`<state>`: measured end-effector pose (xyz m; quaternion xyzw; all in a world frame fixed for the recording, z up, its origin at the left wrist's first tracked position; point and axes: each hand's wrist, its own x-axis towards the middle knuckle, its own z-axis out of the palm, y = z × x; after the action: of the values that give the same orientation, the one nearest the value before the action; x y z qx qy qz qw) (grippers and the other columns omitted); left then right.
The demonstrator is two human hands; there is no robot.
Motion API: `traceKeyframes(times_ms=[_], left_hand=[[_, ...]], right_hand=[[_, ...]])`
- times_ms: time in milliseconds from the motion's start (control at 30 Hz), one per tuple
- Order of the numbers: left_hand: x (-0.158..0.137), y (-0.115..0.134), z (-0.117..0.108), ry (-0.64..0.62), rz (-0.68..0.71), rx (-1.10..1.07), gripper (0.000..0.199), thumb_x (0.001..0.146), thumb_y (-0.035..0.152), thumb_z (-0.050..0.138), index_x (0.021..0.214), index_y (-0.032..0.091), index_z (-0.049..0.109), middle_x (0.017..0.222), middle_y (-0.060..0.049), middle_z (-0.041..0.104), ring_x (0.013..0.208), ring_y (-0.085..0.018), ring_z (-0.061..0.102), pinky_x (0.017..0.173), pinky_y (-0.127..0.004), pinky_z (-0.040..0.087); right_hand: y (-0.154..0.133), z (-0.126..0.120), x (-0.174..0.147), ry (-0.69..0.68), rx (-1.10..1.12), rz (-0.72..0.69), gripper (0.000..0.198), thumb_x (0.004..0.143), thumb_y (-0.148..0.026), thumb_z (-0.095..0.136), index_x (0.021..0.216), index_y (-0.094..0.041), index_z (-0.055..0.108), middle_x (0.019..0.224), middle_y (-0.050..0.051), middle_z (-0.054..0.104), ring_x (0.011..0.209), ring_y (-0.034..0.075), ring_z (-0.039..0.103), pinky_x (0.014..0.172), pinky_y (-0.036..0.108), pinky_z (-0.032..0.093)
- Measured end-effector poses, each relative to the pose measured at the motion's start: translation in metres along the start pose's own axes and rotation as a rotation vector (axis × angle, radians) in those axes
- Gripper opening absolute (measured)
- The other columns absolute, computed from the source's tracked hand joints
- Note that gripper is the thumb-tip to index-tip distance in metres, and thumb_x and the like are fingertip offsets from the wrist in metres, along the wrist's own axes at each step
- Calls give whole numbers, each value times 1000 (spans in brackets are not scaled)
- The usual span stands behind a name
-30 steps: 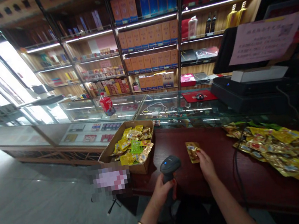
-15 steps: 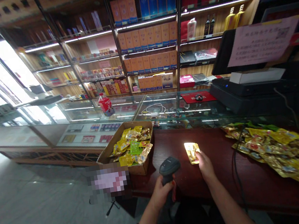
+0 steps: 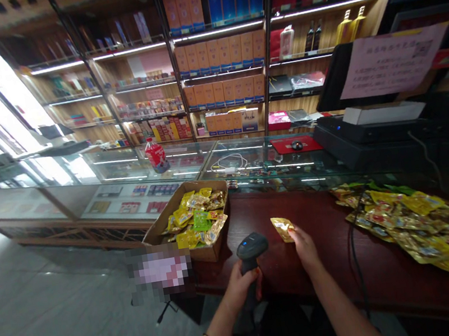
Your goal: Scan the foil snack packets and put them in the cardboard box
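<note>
My left hand (image 3: 239,283) is wrapped round the handle of a dark grey barcode scanner (image 3: 252,245), with a small blue light lit on its top. To the right, my right hand (image 3: 305,247) pinches a small gold snack packet (image 3: 282,229) by its lower right edge, above the dark red wooden tabletop (image 3: 257,211). A cardboard box (image 3: 217,252) of yellow, gold and green packets stands on the left of the table. On the right lies a big heap of similar gold and yellow packets (image 3: 426,232).
A black cable (image 3: 356,261) runs down the table beside the heap. Behind are a glass display counter (image 3: 191,170) with a red bottle (image 3: 157,156), a red mouse pad (image 3: 310,143) and a monitor with a paper sheet (image 3: 395,62). Stocked shelves line the wall.
The gold packet has tilted in my right hand and moved slightly left; its bright glare is gone. A blue light now shows on the scanner. My left hand has barely moved.
</note>
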<state>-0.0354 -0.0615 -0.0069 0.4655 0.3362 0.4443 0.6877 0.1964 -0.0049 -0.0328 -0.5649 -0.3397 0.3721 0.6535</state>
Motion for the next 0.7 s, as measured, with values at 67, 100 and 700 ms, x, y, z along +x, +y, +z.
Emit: traceKeyframes(times_ms=[67,100,700], left_hand=[[0,0,1,3,-14,8,38,74,43,73,96,15,60,55,4,59,35,-11,50,35,-21,40],[0,0,1,4,-22,10,37,73,42,73,94,16,59,55,4,59,35,-11,50,35,-21,40],[5,6,9,43,-49,50,29,74,36,69,93,17,58,54,5,58,34,-10,50,35,-20,40]], right_hand=[[-1,1,-2,-38,-3,-32,46,69,-56,72,94,-19,81,99,10,81,96,31,73,89,42,55],[-1,2,-3,-69,-13,-58,46,71,-56,71,96,-19,81,101,10,81,97,31,72,90,42,55],[2,2,-10,-320,-244,-434,32,96,-38,54,111,-23,78,117,10,76,110,27,70,95,39,56]])
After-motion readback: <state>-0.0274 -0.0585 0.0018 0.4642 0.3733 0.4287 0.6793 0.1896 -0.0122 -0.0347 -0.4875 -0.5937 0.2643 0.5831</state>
